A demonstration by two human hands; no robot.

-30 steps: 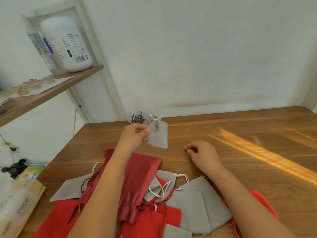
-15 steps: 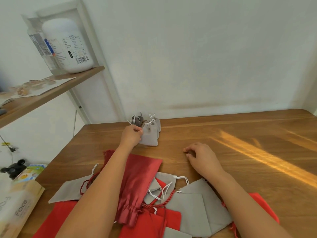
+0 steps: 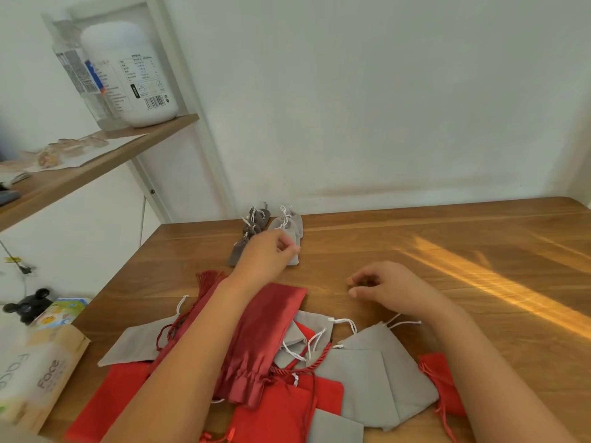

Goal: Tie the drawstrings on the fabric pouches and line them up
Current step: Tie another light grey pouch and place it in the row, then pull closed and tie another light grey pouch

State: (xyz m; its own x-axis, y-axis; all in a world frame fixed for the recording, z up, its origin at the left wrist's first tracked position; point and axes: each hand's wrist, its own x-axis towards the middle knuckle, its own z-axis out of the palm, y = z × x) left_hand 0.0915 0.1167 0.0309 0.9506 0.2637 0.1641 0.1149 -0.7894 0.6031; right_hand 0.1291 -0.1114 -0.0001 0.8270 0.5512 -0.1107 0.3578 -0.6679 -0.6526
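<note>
At the table's (image 3: 447,238) far left, tied pouches lie in a short row: dark grey ones (image 3: 256,219) and light grey ones (image 3: 289,220). My left hand (image 3: 265,259) hovers over the near end of that row with loosely curled fingers and holds nothing; it hides the lower part of the nearest light grey pouch (image 3: 293,235). On the wood right of it rests my right hand (image 3: 391,289), fingers loosely curled and empty. Close to me lies a heap of untied pouches: a dark red satin one (image 3: 271,327), grey ones (image 3: 367,372) and bright red ones (image 3: 278,414).
A wooden shelf (image 3: 96,164) juts out at upper left, bearing a white bottle (image 3: 134,75). Left of the table stand a tissue pack (image 3: 35,382) and a black mouse figure (image 3: 28,303). The wall runs right behind the table. Sunlight streaks the table's right half.
My left hand carried a tied light grey pouch to the far row, set it down and let go, then drew back a little. The right hand stayed almost still.
</note>
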